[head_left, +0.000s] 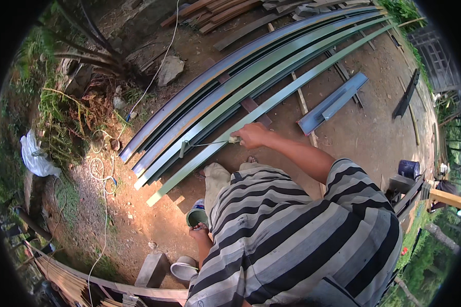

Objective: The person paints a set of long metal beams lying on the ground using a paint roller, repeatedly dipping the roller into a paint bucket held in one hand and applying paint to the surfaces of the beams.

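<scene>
My right hand [250, 136] is closed round the handle of a small paint roller [183, 149], its thin wire frame reaching left. The green roller head lies at the near end of the long metal beams [200, 123], over a light green one. Whether it presses on the surface is hard to tell. Low beside my leg, my left hand [201, 231] grips the edge of a paint can [190, 217] with green paint inside. Nearest to me, a single pale green beam [251, 121] runs apart from the others.
Wooden battens [301, 97] lie under the beams. A short blue-grey metal piece [333, 102] rests at right. A white bucket [183, 268] and a concrete block [152, 270] stand at lower left. A pale hose [105, 220] trails across the dirt. A dark blue bucket [409, 169] is far right.
</scene>
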Action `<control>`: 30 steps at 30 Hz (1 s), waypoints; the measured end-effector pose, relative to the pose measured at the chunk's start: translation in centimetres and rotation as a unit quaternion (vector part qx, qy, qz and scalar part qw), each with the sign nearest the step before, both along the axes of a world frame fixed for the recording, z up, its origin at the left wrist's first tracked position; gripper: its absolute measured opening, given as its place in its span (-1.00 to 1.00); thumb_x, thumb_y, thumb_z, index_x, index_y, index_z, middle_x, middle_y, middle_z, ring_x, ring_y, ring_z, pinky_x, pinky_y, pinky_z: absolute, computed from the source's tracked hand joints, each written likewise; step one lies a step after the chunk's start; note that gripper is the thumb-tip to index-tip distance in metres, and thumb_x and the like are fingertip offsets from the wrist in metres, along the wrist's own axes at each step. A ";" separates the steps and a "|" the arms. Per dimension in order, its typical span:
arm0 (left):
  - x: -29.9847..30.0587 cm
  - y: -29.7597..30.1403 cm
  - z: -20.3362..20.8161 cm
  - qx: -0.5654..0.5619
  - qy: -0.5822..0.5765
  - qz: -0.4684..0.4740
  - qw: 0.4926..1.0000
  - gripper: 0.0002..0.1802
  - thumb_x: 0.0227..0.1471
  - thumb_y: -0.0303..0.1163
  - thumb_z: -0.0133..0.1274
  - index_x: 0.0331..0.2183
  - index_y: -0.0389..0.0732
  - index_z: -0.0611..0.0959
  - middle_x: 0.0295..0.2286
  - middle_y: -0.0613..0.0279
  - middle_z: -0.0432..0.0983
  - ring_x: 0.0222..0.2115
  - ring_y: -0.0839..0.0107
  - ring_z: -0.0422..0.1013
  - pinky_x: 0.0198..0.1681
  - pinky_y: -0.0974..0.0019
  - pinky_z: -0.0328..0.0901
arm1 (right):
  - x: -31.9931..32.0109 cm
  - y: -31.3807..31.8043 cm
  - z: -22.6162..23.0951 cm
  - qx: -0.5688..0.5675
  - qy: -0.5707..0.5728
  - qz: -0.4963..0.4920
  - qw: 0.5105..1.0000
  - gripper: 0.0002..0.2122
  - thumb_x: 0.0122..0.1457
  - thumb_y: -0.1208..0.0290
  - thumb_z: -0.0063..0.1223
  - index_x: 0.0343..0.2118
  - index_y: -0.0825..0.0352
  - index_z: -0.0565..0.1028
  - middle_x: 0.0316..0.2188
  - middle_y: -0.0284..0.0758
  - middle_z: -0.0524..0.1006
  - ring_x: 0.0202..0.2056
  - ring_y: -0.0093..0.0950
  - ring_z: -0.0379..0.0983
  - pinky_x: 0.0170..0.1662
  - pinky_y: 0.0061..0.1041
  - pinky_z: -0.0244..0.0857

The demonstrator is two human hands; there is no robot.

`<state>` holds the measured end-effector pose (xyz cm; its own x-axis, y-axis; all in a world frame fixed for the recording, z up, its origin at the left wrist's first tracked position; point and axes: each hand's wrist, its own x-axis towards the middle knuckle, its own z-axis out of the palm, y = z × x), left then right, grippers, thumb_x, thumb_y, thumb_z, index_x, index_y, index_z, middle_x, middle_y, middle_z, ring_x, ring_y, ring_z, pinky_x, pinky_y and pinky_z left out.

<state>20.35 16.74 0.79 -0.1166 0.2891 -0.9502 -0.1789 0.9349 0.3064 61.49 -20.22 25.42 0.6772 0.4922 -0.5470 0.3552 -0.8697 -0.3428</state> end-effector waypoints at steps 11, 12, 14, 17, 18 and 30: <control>11.0 -1.1 -2.4 0.098 0.020 -0.189 0.977 -0.78 0.06 -0.20 -0.17 -0.55 -0.01 0.27 -0.64 0.37 0.19 -0.68 0.41 0.15 -0.58 0.43 0.17 | -18.5 -23.3 -2.3 0.150 -0.097 -0.424 0.888 -0.54 0.14 0.31 0.13 0.15 0.14 0.51 -0.14 0.00 0.60 -0.12 0.02 0.54 -0.01 -0.08 0.40; 12.4 -1.6 -1.9 0.088 0.016 -0.218 0.972 -0.80 0.01 -0.23 -0.12 -0.52 -0.10 0.30 -0.56 0.27 0.22 -0.53 0.26 0.18 -0.34 0.14 0.19 | -19.3 -23.5 -2.2 0.154 -0.096 -0.466 0.866 -0.56 0.15 0.32 0.12 0.14 0.12 0.51 -0.15 0.02 0.60 -0.13 0.02 0.55 -0.03 -0.06 0.41; 14.6 -3.0 -1.5 0.088 -0.011 -0.246 0.965 -0.82 0.07 -0.24 -0.18 -0.53 -0.02 0.33 -0.62 0.37 0.20 -0.63 0.40 0.15 -0.50 0.34 0.17 | -19.8 -23.2 -2.0 0.123 -0.092 -0.516 0.843 -0.58 0.18 0.30 0.08 0.14 0.11 0.52 -0.18 0.03 0.60 -0.15 0.03 0.55 -0.06 -0.05 0.41; 17.7 -4.2 0.0 0.078 -0.004 -0.292 0.953 -0.83 0.05 -0.21 -0.15 -0.45 -0.08 0.36 -0.53 0.28 0.29 -0.52 0.30 0.24 -0.39 0.24 0.25 | -17.7 -22.5 -2.4 0.133 -0.092 -0.571 0.805 -0.57 0.22 0.26 0.04 0.17 0.06 0.49 -0.23 0.03 0.61 -0.19 0.04 0.55 -0.09 -0.03 0.41; 18.8 -5.4 1.0 0.076 -0.006 -0.292 0.953 -0.84 0.05 -0.21 -0.15 -0.45 -0.07 0.37 -0.53 0.29 0.30 -0.52 0.30 0.25 -0.41 0.24 0.26 | -17.3 -22.3 -2.5 0.145 -0.091 -0.590 0.789 -0.57 0.22 0.25 0.03 0.19 0.04 0.48 -0.25 0.03 0.61 -0.20 0.05 0.55 -0.10 -0.02 0.41; 29.2 -12.0 4.9 0.007 0.005 -0.331 0.944 -0.71 0.18 -0.11 -0.11 -0.44 -0.10 0.40 -0.64 0.36 0.33 -0.62 0.41 0.29 -0.46 0.29 0.34 | -9.5 -19.5 -4.8 0.384 0.124 -0.660 0.634 -0.56 0.32 0.28 0.06 0.21 0.28 0.33 -0.63 -0.39 0.39 -0.74 -0.56 0.29 -0.69 -0.42 0.23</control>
<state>49.56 4.70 5.73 0.0857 0.3144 -0.9454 0.4447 0.8371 0.3186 51.95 -39.72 20.66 0.7159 -0.2279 -0.6600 -0.6560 0.1042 -0.7475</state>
